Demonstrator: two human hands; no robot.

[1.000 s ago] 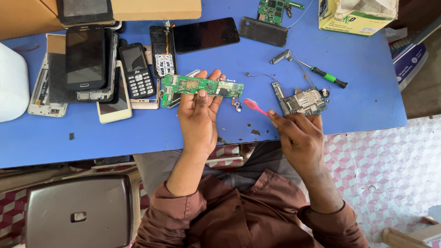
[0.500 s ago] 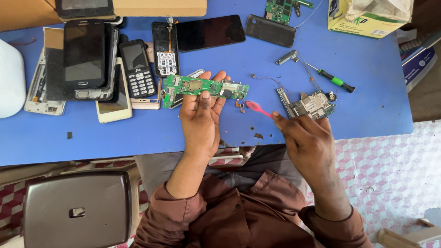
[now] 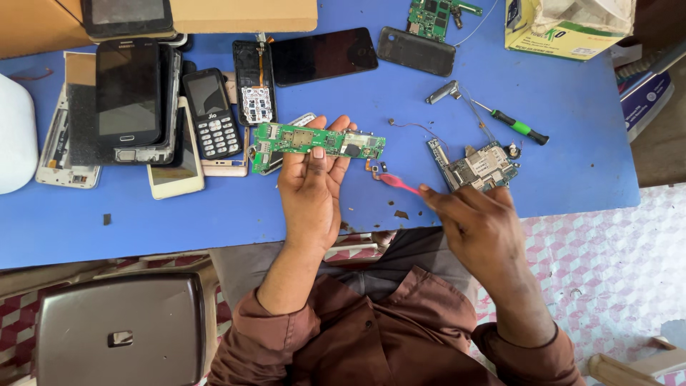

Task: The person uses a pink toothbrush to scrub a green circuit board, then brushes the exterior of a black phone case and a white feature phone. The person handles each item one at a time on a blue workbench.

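My left hand [image 3: 311, 187] holds a long green circuit board [image 3: 318, 141] flat above the blue table [image 3: 214, 214], fingers curled round its edges and the thumb on its face. My right hand [image 3: 475, 225] pinches the handle of a thin pink tool [image 3: 399, 184]. The tool's tip points left toward the board's right end, where small loose parts [image 3: 377, 166] hang. A second circuit board [image 3: 477, 166] lies on the table just beyond my right hand.
Several phones, screens and back covers lie at the table's left and far side, among them a keypad phone [image 3: 211, 121]. A green-handled screwdriver [image 3: 516, 127] rests at the right. A cardboard box [image 3: 564, 28] sits at the far right corner. A grey stool [image 3: 121, 332] stands near left.
My right hand has shifted slightly, keeping the pink tool near the green board's right end. My left hand still holds the board in the same spot.
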